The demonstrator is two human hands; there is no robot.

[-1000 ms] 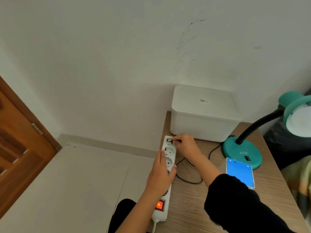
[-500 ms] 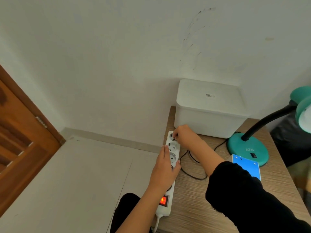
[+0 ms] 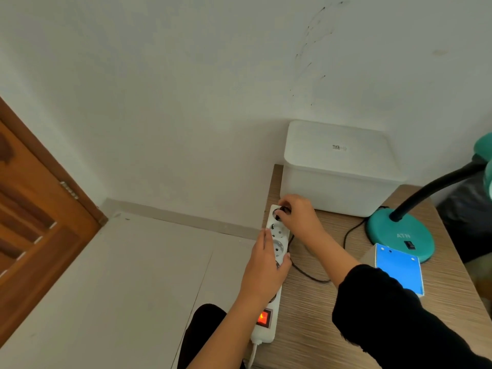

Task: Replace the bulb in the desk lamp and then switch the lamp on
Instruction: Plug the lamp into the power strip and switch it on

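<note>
A white power strip (image 3: 278, 247) lies along the left edge of the wooden desk (image 3: 314, 310), its red switch (image 3: 263, 318) lit. My left hand (image 3: 266, 272) presses down on the strip's middle. My right hand (image 3: 298, 215) pinches the lamp's black plug (image 3: 282, 209) at the strip's far socket. The black cord (image 3: 348, 235) runs across the desk to the teal desk lamp base (image 3: 399, 239). The lamp's black neck (image 3: 436, 190) curves up to the right, and its head is mostly cut off by the frame edge.
A white lidded box (image 3: 338, 169) stands against the wall at the back of the desk. A blue and white carton (image 3: 399, 270) sits beside the lamp base. A wooden door (image 3: 34, 222) is at the left, with pale floor below.
The view has swung left and down, pushing the lamp head out of the frame. My right hand has stayed at the far socket with the plug; my left hand remains on the strip.
</note>
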